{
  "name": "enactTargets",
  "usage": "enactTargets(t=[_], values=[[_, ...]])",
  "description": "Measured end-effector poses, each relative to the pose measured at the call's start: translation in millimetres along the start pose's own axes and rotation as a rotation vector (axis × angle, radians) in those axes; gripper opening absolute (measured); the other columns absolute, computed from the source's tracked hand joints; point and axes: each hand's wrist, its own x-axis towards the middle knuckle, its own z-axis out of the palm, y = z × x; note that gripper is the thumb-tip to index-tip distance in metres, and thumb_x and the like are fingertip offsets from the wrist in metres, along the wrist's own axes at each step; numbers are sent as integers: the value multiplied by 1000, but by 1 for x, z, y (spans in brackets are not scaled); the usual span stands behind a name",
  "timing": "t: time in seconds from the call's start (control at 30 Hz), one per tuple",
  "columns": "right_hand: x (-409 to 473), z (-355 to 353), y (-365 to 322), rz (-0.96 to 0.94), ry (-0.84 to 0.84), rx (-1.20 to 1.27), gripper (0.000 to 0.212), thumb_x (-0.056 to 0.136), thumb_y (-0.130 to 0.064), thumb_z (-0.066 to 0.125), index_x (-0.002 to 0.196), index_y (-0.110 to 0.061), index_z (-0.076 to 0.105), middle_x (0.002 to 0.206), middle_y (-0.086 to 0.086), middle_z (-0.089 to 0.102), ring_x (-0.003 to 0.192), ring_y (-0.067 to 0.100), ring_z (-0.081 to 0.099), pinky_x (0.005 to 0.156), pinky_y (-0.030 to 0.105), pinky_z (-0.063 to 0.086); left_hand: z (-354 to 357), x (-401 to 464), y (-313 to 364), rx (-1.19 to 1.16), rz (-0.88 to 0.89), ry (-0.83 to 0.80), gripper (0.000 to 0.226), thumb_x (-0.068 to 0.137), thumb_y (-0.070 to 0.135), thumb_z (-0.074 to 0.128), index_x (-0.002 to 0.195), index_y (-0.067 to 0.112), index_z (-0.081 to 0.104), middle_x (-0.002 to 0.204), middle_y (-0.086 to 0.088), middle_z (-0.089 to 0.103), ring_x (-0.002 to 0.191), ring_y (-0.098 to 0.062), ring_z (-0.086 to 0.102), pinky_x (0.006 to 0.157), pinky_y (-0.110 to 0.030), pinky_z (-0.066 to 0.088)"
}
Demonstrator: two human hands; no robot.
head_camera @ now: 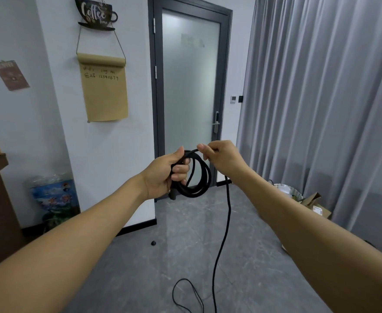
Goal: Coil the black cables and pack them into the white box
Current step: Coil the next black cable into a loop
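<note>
Nearest me, loose cable [225, 233] loops on the grey floor [242, 256] at the bottom edge, then runs straight up to my right hand [221, 158]. Both bare forearms reach forward, hands raised in front of the door. Right hand: fingers curled, thumb and forefinger pinching the cable at the top of the coil. Left hand [165, 175]: fingers wrapped around one side of the coil [196, 177], several loops bunched in the grip, the rest hanging down in a ring between the hands. A plug end sticks out below the left hand. A small black doorstop [153, 243] sits on the floor, apart from the cable. Right, by the curtain [321, 98], a white basket [291, 193] and cardboard box [318, 207]. Beyond, frosted glass door [190, 86]; left wall has a kraft paper roll [105, 91] under a coffee sign [95, 14].
</note>
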Motion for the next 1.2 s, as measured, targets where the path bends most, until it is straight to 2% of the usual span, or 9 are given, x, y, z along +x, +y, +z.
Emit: enactTargets(t=[0.23,0.43,0.57,0.7,0.83,0.93,1.0,1.1,1.2], values=[[-9,-1,26,137,-61,53,46,86,-46,61,52,-15,54,59,6,50,49,14,37,49,24,33,-2,-1,-7,225,-1,175,40,97,26,49,61,21,32,43,12,22,36,-4,18,42,-17,28],[-21,-17,59,248,-60,81,36,93,-32,56,67,-8,61,55,1,45,49,12,37,48,20,31,-36,-1,-3,182,64,510,39,96,23,52,60,21,36,39,12,25,33,-5,20,44,-20,24],[-27,-27,73,248,-60,40,31,95,-27,53,74,-6,64,55,-1,46,47,9,35,42,14,29,-58,-3,0,133,83,741,34,94,21,54,63,18,41,36,11,31,28,-5,24,42,-21,30],[-29,-32,81,219,-34,-41,26,93,-22,57,72,-12,67,48,-7,46,46,10,36,37,9,28,-72,-3,0,160,92,893,30,92,23,56,65,15,42,47,3,36,31,-9,31,50,-25,30],[-19,-20,61,94,-6,-361,25,91,-19,59,75,-2,67,65,7,60,61,19,51,51,21,39,-66,8,-1,364,187,921,31,93,27,51,67,13,40,62,-4,40,52,-19,36,58,-31,34],[-14,-3,32,-35,-83,-539,27,91,-20,57,68,-7,62,69,9,62,67,26,56,61,32,48,-53,16,-2,547,239,892,28,95,32,47,79,9,47,69,-4,48,62,-23,44,66,-35,40],[-13,6,13,-108,-173,-563,34,91,-21,56,58,-13,54,68,7,60,64,25,55,65,36,51,-44,18,-3,620,269,856,26,97,30,45,86,8,48,69,-4,51,60,-22,48,63,-31,42],[-12,14,-9,-212,-271,-482,27,92,-22,58,69,-8,63,60,-3,53,54,12,46,61,30,46,-35,19,-6,699,299,796,26,99,29,43,91,5,50,65,-1,54,54,-17,53,60,-29,41],[-13,15,-21,-239,-318,-328,22,92,-21,59,85,-4,71,62,-10,54,48,-3,50,51,8,39,-31,16,-8,736,296,728,30,99,31,43,91,3,50,65,-2,57,57,-17,58,61,-29,41]])
